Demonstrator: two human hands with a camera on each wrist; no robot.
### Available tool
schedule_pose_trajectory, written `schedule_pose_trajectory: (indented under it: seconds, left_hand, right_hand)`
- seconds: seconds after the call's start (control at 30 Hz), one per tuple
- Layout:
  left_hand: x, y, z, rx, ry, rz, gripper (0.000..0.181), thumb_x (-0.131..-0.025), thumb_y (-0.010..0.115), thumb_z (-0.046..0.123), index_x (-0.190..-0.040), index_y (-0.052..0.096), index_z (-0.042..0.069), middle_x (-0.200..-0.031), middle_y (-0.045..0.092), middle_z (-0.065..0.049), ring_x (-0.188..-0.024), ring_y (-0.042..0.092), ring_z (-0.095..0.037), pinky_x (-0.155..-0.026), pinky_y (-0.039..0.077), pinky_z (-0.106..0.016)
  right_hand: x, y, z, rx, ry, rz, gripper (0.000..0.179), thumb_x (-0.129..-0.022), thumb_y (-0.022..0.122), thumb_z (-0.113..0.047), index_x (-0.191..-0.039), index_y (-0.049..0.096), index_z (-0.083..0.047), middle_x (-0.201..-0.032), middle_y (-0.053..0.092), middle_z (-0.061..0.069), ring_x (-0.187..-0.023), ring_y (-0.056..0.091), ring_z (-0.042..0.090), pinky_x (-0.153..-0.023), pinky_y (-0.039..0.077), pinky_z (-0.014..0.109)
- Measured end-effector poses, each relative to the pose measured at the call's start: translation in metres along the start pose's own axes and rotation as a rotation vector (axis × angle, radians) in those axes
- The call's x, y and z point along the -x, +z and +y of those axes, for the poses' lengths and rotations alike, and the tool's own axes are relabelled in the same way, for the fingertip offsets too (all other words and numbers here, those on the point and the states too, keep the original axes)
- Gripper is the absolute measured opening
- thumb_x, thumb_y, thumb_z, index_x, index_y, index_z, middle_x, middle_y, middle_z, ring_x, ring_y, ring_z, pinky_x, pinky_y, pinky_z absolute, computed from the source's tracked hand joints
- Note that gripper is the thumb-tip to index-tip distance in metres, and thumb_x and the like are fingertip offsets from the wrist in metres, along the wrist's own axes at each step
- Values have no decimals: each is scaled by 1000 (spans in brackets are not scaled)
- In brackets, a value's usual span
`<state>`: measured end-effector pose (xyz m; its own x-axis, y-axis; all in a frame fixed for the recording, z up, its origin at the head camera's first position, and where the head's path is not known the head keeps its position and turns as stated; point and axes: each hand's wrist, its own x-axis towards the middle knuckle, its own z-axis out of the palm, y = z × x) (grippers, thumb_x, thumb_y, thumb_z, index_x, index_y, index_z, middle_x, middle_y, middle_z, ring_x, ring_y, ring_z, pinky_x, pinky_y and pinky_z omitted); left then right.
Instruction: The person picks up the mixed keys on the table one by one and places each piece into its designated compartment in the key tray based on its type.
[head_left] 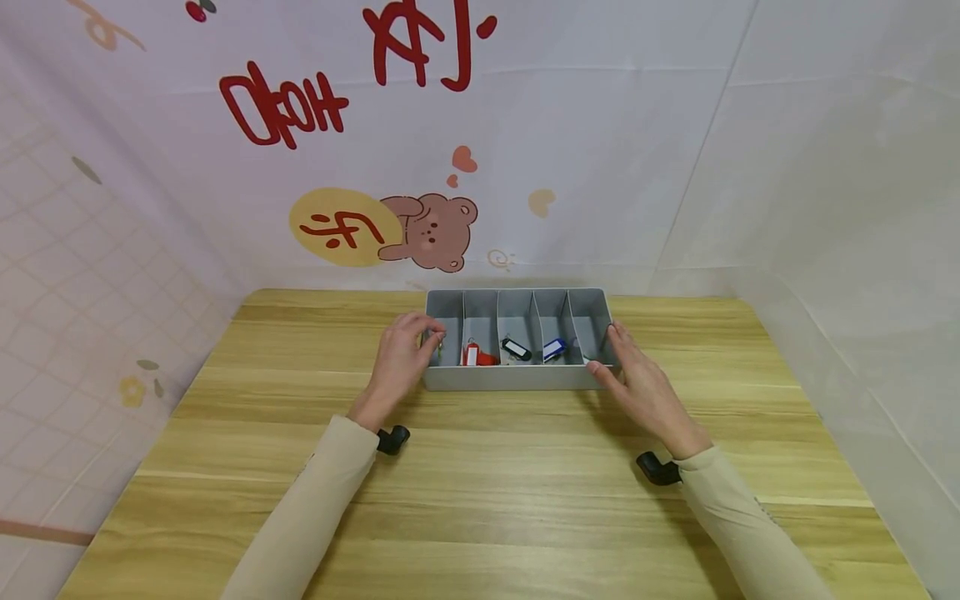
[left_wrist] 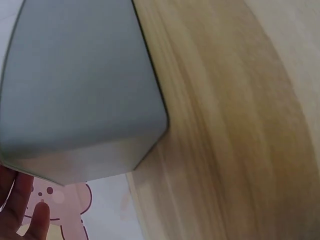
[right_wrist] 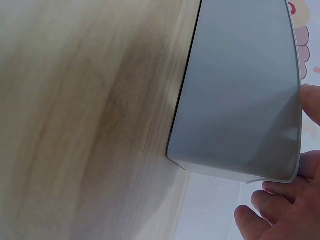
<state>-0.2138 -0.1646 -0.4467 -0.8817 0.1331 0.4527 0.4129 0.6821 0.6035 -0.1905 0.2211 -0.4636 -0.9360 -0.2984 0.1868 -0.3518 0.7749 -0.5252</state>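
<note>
A grey divided box [head_left: 517,379] stands on the wooden table with one long side towards me. My left hand [head_left: 399,350] reaches over its left end. Thumb and forefinger meet above the leftmost compartment and pinch a small yellow-green thing [head_left: 441,344], mostly hidden by them. My right hand [head_left: 645,387] grips the box's right end, thumb at the front rim and fingers at the end wall. In the middle compartments lie a red key tag [head_left: 472,356], a black key tag [head_left: 516,348] and a blue key tag [head_left: 553,349]. Something whitish shows beside the right thumb.
The wooden table [head_left: 495,492] extends in front of the box and to both sides. A printed cloth [head_left: 600,150] with a bear and red characters hangs close behind the box. Pale cloth also borders the table at left and right.
</note>
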Motion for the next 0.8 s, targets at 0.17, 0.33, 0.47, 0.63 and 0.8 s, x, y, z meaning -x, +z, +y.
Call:
schedule_pose_trajectory:
  seconds: [0.17,0.33,0.47,0.63,0.8]
  left_hand:
    - [-1,2,-3,-79,-8,-38,8,-96,73,4,-101,79,3,-108,72,-14,-110,63,-36,-100,46,-53]
    - [-2,4,-4,-131,3,-64,9,-97,73,7,-102,79,4,-110,72,-14,-113,62,-36,-103,46,-52]
    - [0,4,-4,-125,21,-79,12,-99,71,9,-106,79,3,-113,70,-14,-115,60,-35,-102,45,-52]
    - [9,-3,-3,-89,42,-92,25,-103,66,15,-123,73,0,-129,64,-13,-124,56,-33,-107,42,-51]
    - [23,-17,-1,-100,52,-94,42,-105,63,24,-139,63,1,-144,56,-14,-136,50,-34,-113,36,-55]
  right_hand:
    - [1,0,0,-6,3,-2,82,-107,56,-43,-161,21,7,-169,16,24,-145,37,48,-117,26,63]
    - [1,-1,1,-9,6,4,81,-107,56,-43,-161,22,7,-170,15,23,-139,44,50,-116,27,64]
    - [3,-1,1,-12,0,14,80,-107,58,-42,-161,24,6,-170,15,20,-149,29,48,-116,27,65]
    - [8,-3,1,-13,-19,32,79,-106,59,-41,-161,25,4,-171,15,17,-154,21,43,-117,26,65]
    - [16,-10,2,-13,-31,57,74,-108,55,-40,-162,27,1,-171,16,17,-154,20,45,-116,25,67]
